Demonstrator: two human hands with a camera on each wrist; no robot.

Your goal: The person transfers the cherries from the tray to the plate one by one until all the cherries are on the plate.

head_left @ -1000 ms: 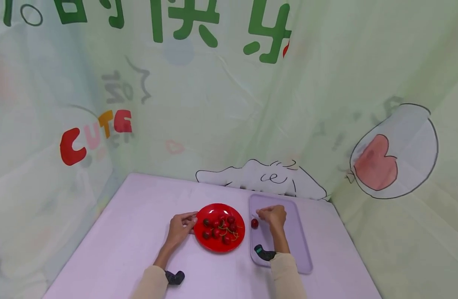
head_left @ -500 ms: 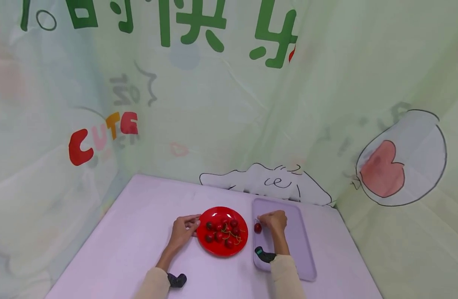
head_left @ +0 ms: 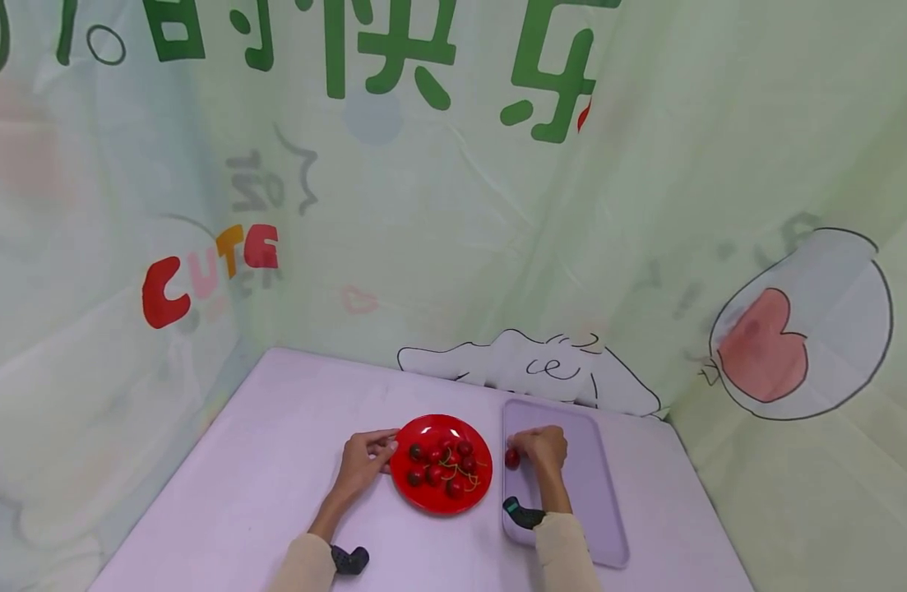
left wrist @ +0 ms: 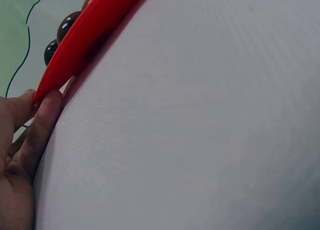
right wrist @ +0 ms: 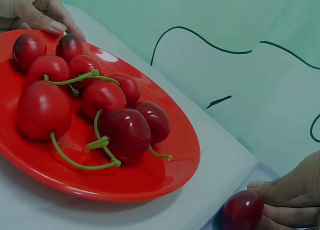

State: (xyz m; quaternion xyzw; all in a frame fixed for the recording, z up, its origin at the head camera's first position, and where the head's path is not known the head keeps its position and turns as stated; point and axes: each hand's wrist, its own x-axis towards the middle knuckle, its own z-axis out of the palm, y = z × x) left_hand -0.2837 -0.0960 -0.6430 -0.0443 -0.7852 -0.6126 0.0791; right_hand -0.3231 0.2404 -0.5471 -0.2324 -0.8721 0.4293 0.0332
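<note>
A round red plate (head_left: 404, 485) lies on the table, holding several dark red cherries (right wrist: 44, 109), some with green stems. My left hand (head_left: 360, 464) grips the plate's left rim, thumb above and fingers underneath; the left wrist view shows that rim tipped up off the table. Over the left side of the lilac tray (head_left: 597, 510), my right hand (head_left: 545, 448) pinches a single dark cherry (right wrist: 242, 210) between thumb and fingers. The cherry sits just inside the tray's left edge, its stem hidden by the hand.
The tray stands close to the right of the plate, on a pale lilac table (head_left: 290, 427). Printed cloth curtains (head_left: 423, 205) enclose the table at the back and sides. A black wrist device (head_left: 523, 514) is strapped to each forearm.
My right hand has come down from just above the cherry, and its fingers have closed on it. The left hand and the plate stay put. The head view has shifted slightly.
</note>
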